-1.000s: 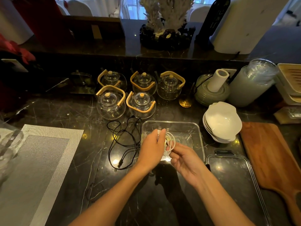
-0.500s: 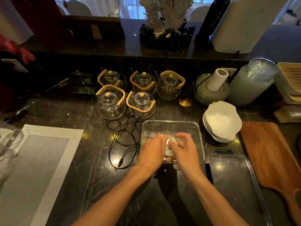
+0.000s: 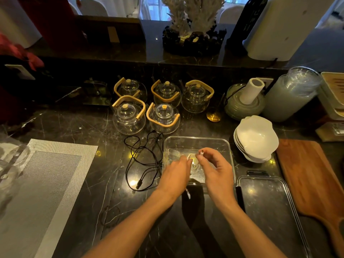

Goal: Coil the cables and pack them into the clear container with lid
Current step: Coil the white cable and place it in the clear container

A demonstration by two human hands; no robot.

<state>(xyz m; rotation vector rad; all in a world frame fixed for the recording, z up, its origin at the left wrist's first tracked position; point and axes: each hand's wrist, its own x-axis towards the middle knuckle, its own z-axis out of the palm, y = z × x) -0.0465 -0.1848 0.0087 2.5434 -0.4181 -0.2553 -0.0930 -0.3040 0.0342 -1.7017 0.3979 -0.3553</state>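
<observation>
- Two hands are meeting over the clear container [image 3: 197, 141]: the right hand [image 3: 216, 167] is pinching the white cable [image 3: 193, 162] plug in its fingers [image 3: 202, 152], likely tucking the end in
- The left hand [image 3: 176, 174] is pressing the coil down, probably stopping it springing open
- The black cable [image 3: 141, 157] is lying loose on the counter [image 3: 89, 127] just left, uncoiled
- The lid [image 3: 268, 205] is waiting right of the container

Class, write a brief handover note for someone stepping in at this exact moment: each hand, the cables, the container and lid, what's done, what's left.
Left hand: over the clear container, fingers on the white cable.
Right hand: pinches the white cable's plug end above the coil.
Black cable: loose and uncoiled on the counter, left of the container.
Lid: off, lying right of the container.
Done: white cable nearly packed.
Left: tuck in its end, coil and pack the black cable, fit the lid.
</observation>
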